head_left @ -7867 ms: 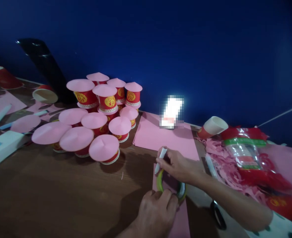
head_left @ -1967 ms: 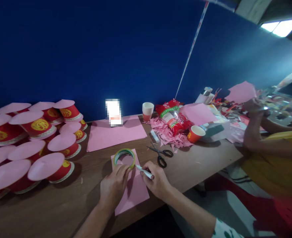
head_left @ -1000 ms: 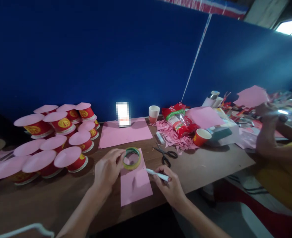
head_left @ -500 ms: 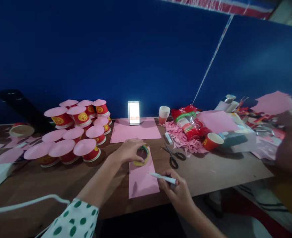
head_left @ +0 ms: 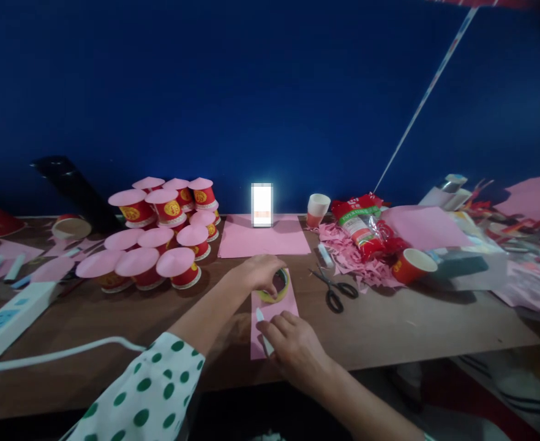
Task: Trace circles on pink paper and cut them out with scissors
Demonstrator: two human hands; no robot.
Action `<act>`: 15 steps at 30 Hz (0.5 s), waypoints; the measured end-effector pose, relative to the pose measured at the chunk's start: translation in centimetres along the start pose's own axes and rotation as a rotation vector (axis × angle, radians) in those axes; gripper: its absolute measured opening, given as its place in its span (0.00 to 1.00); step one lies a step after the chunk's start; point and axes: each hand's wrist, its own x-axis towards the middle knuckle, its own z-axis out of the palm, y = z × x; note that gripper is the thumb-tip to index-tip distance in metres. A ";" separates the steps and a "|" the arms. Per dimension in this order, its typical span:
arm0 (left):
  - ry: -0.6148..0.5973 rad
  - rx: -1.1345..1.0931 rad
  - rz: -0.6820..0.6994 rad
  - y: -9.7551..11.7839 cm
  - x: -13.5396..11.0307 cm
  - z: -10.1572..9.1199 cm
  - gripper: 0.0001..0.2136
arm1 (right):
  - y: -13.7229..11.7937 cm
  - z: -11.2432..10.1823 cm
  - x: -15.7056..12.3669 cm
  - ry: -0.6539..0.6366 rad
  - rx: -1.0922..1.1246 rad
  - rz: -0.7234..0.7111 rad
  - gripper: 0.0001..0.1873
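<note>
A pink paper sheet (head_left: 283,306) lies near the table's front edge. On its far end rests a yellow-green tape roll (head_left: 279,288). My left hand (head_left: 261,272) reaches over the roll with fingers curled on its rim. My right hand (head_left: 292,346) rests on the sheet's near end, closed round a white pen (head_left: 263,323) whose tip points up-left on the paper.
A cluster of red paper cups with pink cone lids (head_left: 160,245) stands left. Black scissors (head_left: 337,291) lie right of the sheet. A larger pink sheet (head_left: 263,236), pink scraps, a red packet (head_left: 362,223), a red cup (head_left: 412,263) and a power strip (head_left: 3,315) are about.
My right hand has swung the pen from lying flat to the right onto the sheet, tip now on the paper. My left hand stays on the tape roll. The view has panned left.
</note>
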 end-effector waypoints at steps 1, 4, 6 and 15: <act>0.001 -0.003 0.013 -0.1 0.0 0.1 0.30 | -0.1 0.6 0.6 -0.026 -0.064 -0.050 0.10; 0.001 -0.014 0.038 -0.2 0.1 0.2 0.25 | -0.2 2.3 1.9 -0.049 -0.183 -0.117 0.16; 0.006 -0.021 0.051 -0.3 0.1 0.3 0.22 | -0.1 3.1 2.5 -0.061 -0.226 -0.105 0.16; 0.001 -0.027 0.039 -0.1 0.0 0.0 0.22 | 0.5 4.1 3.2 -0.015 -0.292 -0.024 0.09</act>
